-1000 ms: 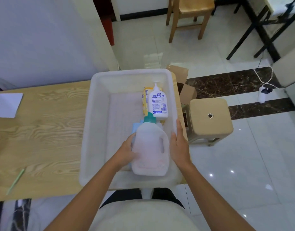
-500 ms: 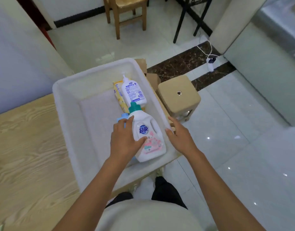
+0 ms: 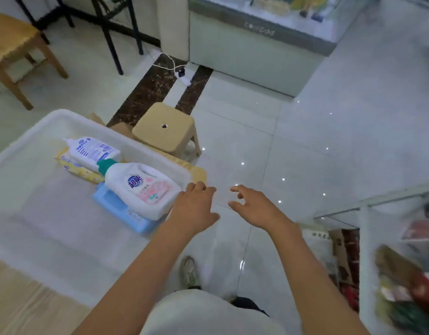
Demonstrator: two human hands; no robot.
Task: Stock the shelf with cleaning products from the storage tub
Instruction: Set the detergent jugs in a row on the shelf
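- In the head view we see the left hand (image 3: 195, 209) at the right corner of the white tub (image 3: 63, 116), just beside the base of the detergent bottle (image 3: 141, 189); its grip is loose, fingers lightly bent, holding nothing.
- We cannot tell whether it touches the bottle.
- The right hand (image 3: 254, 206) hovers over the tiled floor (image 3: 305, 146), its grip spread and empty.
- The detergent bottle lies on its side in the tub, on a blue pack (image 3: 116, 206).
- Behind it a pump bottle (image 3: 92, 149) lies on a yellow pack (image 3: 73, 165).
- The tub sits on the wooden table (image 3: 15, 308); a tan stool (image 3: 165, 131) stands just beyond.
- At the right edge we see a blurred shelf (image 3: 364, 238) with goods.
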